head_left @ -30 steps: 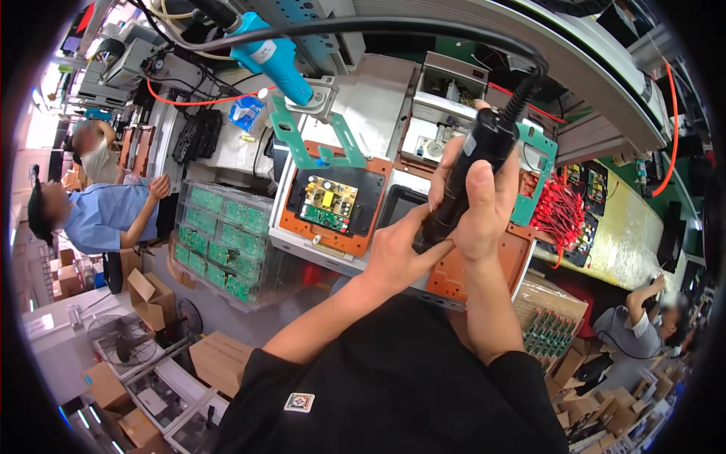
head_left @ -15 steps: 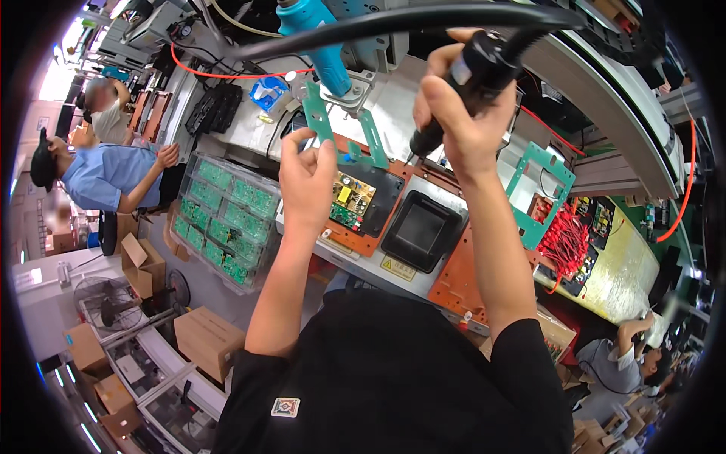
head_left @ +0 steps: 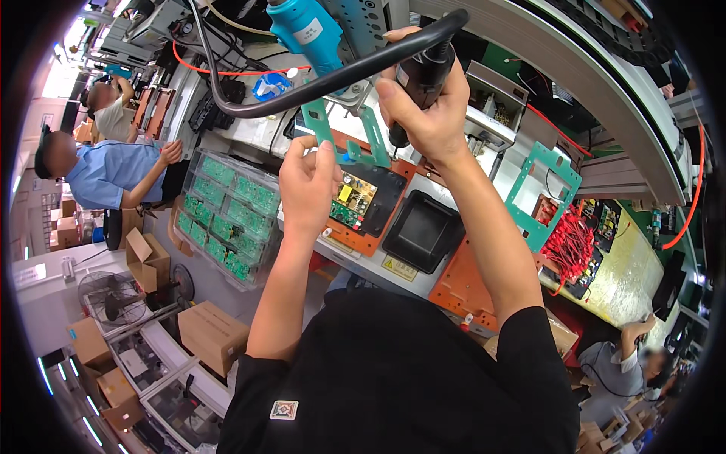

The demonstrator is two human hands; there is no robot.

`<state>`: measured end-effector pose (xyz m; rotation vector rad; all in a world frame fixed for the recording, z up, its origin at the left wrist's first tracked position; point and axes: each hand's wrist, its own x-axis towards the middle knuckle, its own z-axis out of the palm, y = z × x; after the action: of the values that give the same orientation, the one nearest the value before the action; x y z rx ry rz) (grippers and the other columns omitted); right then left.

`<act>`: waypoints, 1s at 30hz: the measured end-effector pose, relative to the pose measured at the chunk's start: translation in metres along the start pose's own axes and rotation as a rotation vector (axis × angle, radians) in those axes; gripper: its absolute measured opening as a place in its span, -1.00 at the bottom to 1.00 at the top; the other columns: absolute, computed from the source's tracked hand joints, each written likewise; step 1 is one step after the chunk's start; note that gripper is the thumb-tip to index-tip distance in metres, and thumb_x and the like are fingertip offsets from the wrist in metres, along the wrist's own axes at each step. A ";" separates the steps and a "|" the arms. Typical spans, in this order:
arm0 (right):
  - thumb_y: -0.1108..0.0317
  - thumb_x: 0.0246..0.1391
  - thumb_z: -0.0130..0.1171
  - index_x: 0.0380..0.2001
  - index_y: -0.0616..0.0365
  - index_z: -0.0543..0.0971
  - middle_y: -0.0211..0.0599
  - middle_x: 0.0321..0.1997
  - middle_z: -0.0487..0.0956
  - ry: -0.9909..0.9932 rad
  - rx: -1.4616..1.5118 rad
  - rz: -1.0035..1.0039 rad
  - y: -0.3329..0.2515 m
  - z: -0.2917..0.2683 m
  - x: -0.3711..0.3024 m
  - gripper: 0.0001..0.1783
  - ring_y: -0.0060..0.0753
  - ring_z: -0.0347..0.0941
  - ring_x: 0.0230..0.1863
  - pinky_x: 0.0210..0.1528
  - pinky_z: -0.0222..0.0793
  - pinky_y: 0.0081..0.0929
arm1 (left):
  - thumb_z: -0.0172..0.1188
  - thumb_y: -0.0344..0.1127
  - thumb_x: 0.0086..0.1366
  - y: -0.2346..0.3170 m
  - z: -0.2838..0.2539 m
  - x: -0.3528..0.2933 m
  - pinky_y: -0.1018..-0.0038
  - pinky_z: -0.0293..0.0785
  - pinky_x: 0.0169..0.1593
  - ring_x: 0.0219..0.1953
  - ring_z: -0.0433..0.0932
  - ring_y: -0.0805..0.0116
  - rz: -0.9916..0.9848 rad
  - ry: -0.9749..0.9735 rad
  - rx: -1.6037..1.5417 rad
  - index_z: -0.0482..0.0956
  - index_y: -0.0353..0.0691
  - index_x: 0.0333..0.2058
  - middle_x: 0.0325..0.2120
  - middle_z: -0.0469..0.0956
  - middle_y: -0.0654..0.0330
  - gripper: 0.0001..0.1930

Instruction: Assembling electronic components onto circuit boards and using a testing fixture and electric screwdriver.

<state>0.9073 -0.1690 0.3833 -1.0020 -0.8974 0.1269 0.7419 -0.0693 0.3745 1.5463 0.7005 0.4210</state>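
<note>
My right hand (head_left: 431,113) is wrapped round a black electric screwdriver (head_left: 423,76), its tip pointing down beside the right leg of a green frame (head_left: 375,136). My left hand (head_left: 308,181) is closed, thumb and forefinger at the frame's left leg. Below the frame, an orange fixture board (head_left: 361,240) carries a yellow and green circuit board (head_left: 355,198) next to a black panel (head_left: 386,200). A blue tool body (head_left: 310,38) stands above the frame. The exact contact of the left fingertips is partly hidden.
A black tray (head_left: 423,231) sits right of the fixture. Farther right are a second green frame (head_left: 541,193) and red wires (head_left: 567,242). Clear trays of green boards (head_left: 227,216) stand left. A thick black cable (head_left: 302,98) arches across the bench. Co-workers (head_left: 113,174) are at left and lower right.
My right hand has moved left with the screwdriver, bringing its tip closer to the green frame. The black cable has swung lower and left. My left hand has stayed nearly in place.
</note>
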 end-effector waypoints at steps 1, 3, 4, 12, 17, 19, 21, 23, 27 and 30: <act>0.49 0.04 0.25 0.07 0.28 0.35 -0.33 -0.49 0.46 -0.009 -0.009 0.003 -0.001 0.000 0.000 -0.49 -0.63 0.35 -0.64 -0.61 0.25 -0.67 | 0.05 -0.29 0.40 0.000 -0.001 0.000 0.65 0.20 -0.59 -0.67 0.31 0.65 -0.002 0.001 0.000 0.37 -0.36 -0.20 -0.66 0.44 0.26 -0.78; 0.49 0.04 0.25 0.06 0.28 0.35 -0.33 -0.49 0.47 -0.023 -0.007 -0.005 0.000 0.001 0.002 -0.49 -0.64 0.35 -0.64 -0.61 0.24 -0.69 | 0.05 -0.29 0.40 0.001 -0.001 0.000 0.65 0.20 -0.59 -0.68 0.31 0.65 0.017 -0.007 0.007 0.37 -0.37 -0.20 -0.66 0.44 0.27 -0.78; 0.50 0.03 0.25 0.06 0.28 0.35 -0.33 -0.49 0.47 -0.037 -0.002 -0.012 0.001 0.001 0.003 -0.49 -0.65 0.35 -0.65 -0.61 0.23 -0.70 | 0.05 -0.29 0.40 0.002 -0.001 0.000 0.65 0.20 -0.59 -0.68 0.31 0.65 0.016 -0.009 0.006 0.37 -0.37 -0.20 -0.66 0.44 0.27 -0.78; 0.49 -0.02 0.31 0.05 0.26 0.38 -0.40 -0.45 0.48 -0.097 -0.039 0.021 -0.007 0.004 0.003 -0.47 -0.73 0.33 -0.57 -0.56 0.19 -0.74 | 0.07 -0.28 0.40 -0.003 -0.003 0.002 0.66 0.23 -0.58 -0.67 0.33 0.65 0.022 -0.014 0.013 0.40 -0.37 -0.18 -0.67 0.46 0.28 -0.77; 0.46 -0.04 0.36 0.03 0.26 0.42 -0.49 -0.37 0.47 -0.106 -0.097 0.014 -0.007 0.006 0.002 -0.46 -0.77 0.33 -0.43 -0.42 0.21 -0.78 | 0.07 -0.29 0.40 0.000 -0.002 0.002 0.66 0.23 -0.58 -0.67 0.34 0.64 0.018 -0.001 0.016 0.40 -0.38 -0.18 -0.67 0.46 0.28 -0.78; 0.45 -0.03 0.35 0.02 0.27 0.42 -0.49 -0.33 0.47 -0.105 -0.057 0.039 -0.008 0.006 0.001 -0.47 -0.76 0.34 -0.38 -0.36 0.23 -0.79 | 0.07 -0.29 0.40 -0.001 -0.002 0.001 0.66 0.23 -0.58 -0.67 0.34 0.64 0.020 0.000 0.024 0.40 -0.38 -0.18 -0.67 0.47 0.27 -0.77; 0.45 -0.03 0.35 0.01 0.26 0.42 -0.49 -0.34 0.47 -0.090 -0.030 0.035 -0.005 0.007 0.000 -0.48 -0.76 0.34 -0.38 -0.36 0.23 -0.79 | 0.06 -0.29 0.40 -0.002 -0.003 0.002 0.66 0.24 -0.58 -0.67 0.35 0.64 0.028 -0.005 0.007 0.40 -0.39 -0.16 -0.67 0.46 0.28 -0.77; 0.45 -0.03 0.36 0.00 0.26 0.43 -0.49 -0.34 0.47 -0.074 -0.003 0.030 -0.004 0.007 0.001 -0.50 -0.75 0.35 -0.38 -0.36 0.24 -0.79 | 0.06 -0.29 0.40 0.000 -0.004 0.002 0.66 0.24 -0.58 -0.67 0.35 0.64 0.037 -0.001 0.031 0.40 -0.39 -0.16 -0.67 0.46 0.28 -0.77; 0.46 -0.10 0.39 -0.06 0.23 0.45 -0.49 -0.37 0.47 -0.232 0.034 0.156 -0.012 0.008 0.004 -0.51 -0.74 0.34 -0.38 -0.36 0.26 -0.76 | 0.05 -0.31 0.40 0.002 -0.006 0.002 0.67 0.28 -0.58 -0.66 0.37 0.63 0.034 0.004 0.029 0.40 -0.39 -0.17 -0.67 0.46 0.28 -0.78; 0.46 -0.21 0.45 -0.21 0.20 0.49 -0.47 -0.38 0.47 -0.363 0.090 0.146 -0.005 0.018 0.002 -0.56 -0.76 0.32 -0.38 -0.36 0.26 -0.74 | 0.04 -0.32 0.40 -0.002 -0.007 0.003 0.68 0.30 -0.57 -0.65 0.39 0.63 0.028 0.036 0.034 0.41 -0.39 -0.17 -0.66 0.46 0.28 -0.79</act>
<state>0.8946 -0.1591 0.3921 -0.9756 -1.1365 0.4803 0.7396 -0.0617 0.3730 1.5855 0.7184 0.4609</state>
